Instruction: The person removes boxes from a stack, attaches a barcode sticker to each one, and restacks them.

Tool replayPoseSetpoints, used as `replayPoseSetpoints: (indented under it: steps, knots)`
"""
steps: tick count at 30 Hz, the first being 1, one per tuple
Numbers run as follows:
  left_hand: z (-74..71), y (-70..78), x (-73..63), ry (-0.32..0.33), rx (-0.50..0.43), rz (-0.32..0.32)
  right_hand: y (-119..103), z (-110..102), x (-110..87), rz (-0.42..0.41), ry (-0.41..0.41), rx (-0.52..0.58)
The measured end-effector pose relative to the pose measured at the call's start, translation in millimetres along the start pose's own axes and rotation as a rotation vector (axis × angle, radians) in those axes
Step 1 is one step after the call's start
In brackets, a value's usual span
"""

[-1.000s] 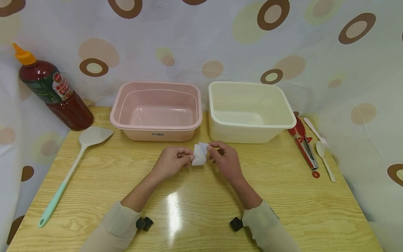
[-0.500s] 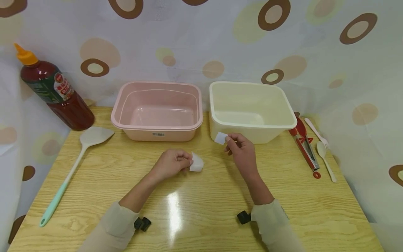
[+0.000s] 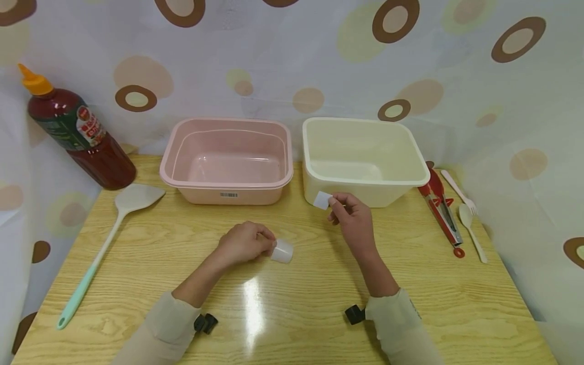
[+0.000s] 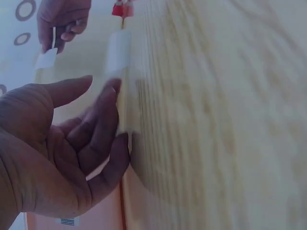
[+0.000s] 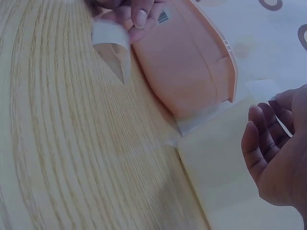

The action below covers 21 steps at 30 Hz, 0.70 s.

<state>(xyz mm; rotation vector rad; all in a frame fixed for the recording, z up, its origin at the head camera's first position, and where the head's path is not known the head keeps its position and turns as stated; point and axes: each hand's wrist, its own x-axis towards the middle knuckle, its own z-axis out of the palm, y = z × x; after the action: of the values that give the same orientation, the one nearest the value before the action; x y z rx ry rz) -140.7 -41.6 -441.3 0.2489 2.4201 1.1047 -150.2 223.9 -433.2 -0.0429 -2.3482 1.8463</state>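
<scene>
Holding a white square in the right hand, another piece at the left

The right hand (image 3: 356,223) pinches the white square (image 3: 322,200) between thumb and index finger, in front of the cream tub (image 3: 385,195) and above the surface (image 3: 150,263). The left hand (image 3: 244,243) reaches in lower, fingers bent. A translucent white piece (image 3: 283,251) is at its fingertips, curved and blurred in both wrist views. The left wrist view shows the thumb apart from the index fingertip, so I cannot tell whether the hand grips the piece. The square and the piece are well apart.

Behind the hands, the pink tub (image 3: 201,194) stands just beside the cream one, a barcode on its front. At the left are a red sauce bottle (image 3: 109,159) with an orange cap and, just in front, a white spatula (image 3: 130,197) with a mint-green handle. Red-handled tongs (image 3: 443,218), a pale pink fork (image 3: 456,188) and a cream spoon (image 3: 466,219) lie at the right.
</scene>
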Motion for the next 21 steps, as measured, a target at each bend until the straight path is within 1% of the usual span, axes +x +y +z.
replayPoseSetpoints:
  steps: [1, 3, 5, 6, 9, 10, 12, 13, 15, 17, 21]
  knots:
    - [-1.2, 0.7, -0.8, 0.027, 0.049, -0.008, 0, 0, -0.3, 0.000, -0.001, 0.000]
    - [-3.1, 2.3, -2.1, 0.070, 0.111, -0.017, -1, 0, -1.2, -0.004, -0.002, -0.001]
    - [-3.8, 4.6, -2.5, 0.100, 0.130, 0.002, -3, 1, -2.1, -0.006, -0.002, -0.003]
    - [-3.8, 5.9, -2.6, 0.109, 0.124, 0.017, -4, 1, -2.7, -0.008, -0.001, -0.007]
    - [-3.0, 11.3, -2.3, 0.112, 0.032, 0.087, -5, 3, -3.6, -0.014, 0.014, -0.024]
    - [-2.4, 13.2, -1.8, 0.108, -0.005, 0.115, -5, 4, -3.9, -0.022, 0.023, -0.034]
    - [-1.7, 18.1, -1.4, 0.089, -0.102, 0.148, -4, 6, -4.8, -0.054, 0.044, -0.060]
    - [-1.4, 20.8, -1.3, 0.080, -0.153, 0.159, -3, 8, -5.1, -0.081, 0.057, -0.074]
    - [-0.8, 25.8, -0.5, 0.071, -0.230, 0.161, -1, 10, -6.4, -0.160, 0.084, -0.120]
    - [-0.7, 31.5, 0.4, 0.070, -0.305, 0.152, 0, 13, -7.2, -0.271, 0.116, -0.183]
    - [1.0, 41.2, 4.5, 0.104, -0.410, 0.134, 3, 18, -8.6, -0.488, 0.193, -0.310]
